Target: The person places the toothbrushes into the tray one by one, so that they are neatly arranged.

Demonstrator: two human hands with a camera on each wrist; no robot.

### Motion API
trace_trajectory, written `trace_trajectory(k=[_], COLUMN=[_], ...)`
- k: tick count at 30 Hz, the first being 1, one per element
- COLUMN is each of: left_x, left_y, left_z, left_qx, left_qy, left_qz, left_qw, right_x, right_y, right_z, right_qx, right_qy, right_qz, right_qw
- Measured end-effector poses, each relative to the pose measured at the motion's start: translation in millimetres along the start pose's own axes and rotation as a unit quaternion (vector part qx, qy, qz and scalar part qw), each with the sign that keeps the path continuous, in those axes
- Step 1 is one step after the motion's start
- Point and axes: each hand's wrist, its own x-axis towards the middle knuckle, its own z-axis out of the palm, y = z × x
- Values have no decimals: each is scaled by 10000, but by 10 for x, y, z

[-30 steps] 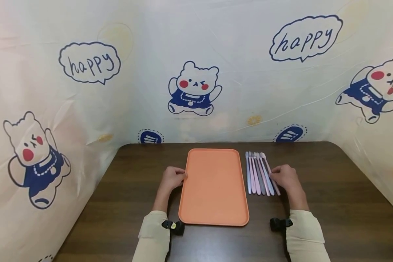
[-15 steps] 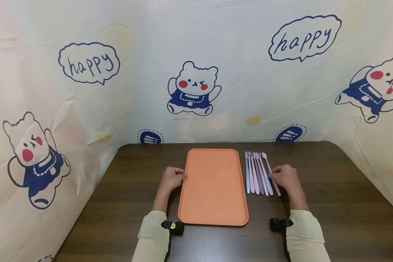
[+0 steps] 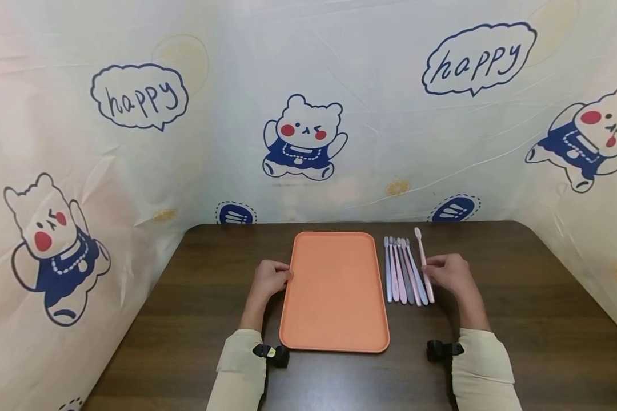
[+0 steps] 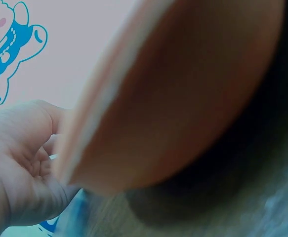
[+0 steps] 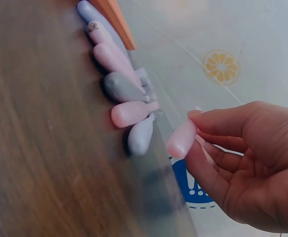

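Note:
An orange tray (image 3: 334,291) lies on the dark wooden table, and my left hand (image 3: 271,278) pinches its left rim between thumb and fingers. The left wrist view shows that hand (image 4: 22,153) at the rim, with the tray's underside (image 4: 173,108) large and blurred. My right hand (image 3: 449,273) pinches a pink toothbrush (image 3: 420,242) by its handle, head pointing away from me. In the right wrist view the toothbrush's handle end (image 5: 181,141) sticks out between thumb and fingers, apart from the others. Left of it lies a row of several toothbrushes (image 3: 402,279), blue, pink and grey.
The toothbrush row lies close along the tray's right side. Behind the table (image 3: 195,319) hangs a pale curtain (image 3: 380,125) printed with bears and the word "happy". Each wrist bears a black strapped camera, such as the right one (image 3: 438,350).
The pink toothbrush in my right hand has come away from the row's right end, lifted and turned more upright in the head view. My left hand and the tray stay put.

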Motion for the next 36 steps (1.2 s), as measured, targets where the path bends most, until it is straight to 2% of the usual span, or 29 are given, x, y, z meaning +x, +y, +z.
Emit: trace_trajectory(k=[9, 16, 29, 36], left_x=[-12, 2, -4, -4], left_y=[1, -9, 8, -5], left_z=[-4, 7, 4, 12], left_qx=[-4, 5, 104, 77], left_qy=[13, 108, 193, 191], left_qz=[-29, -17, 13, 4], left_qw=[10000, 9999, 9998, 9998], right_x=[-39, -23, -13, -20], right_y=[-97, -106, -120, -156], right_z=[41, 106, 129, 149], right_qx=[311, 896, 1233, 1297], right_qy=[49, -133, -112, -180], right_qz=[-300, -242, -356, -247], right_qw=[9991, 9956, 9917, 9911])
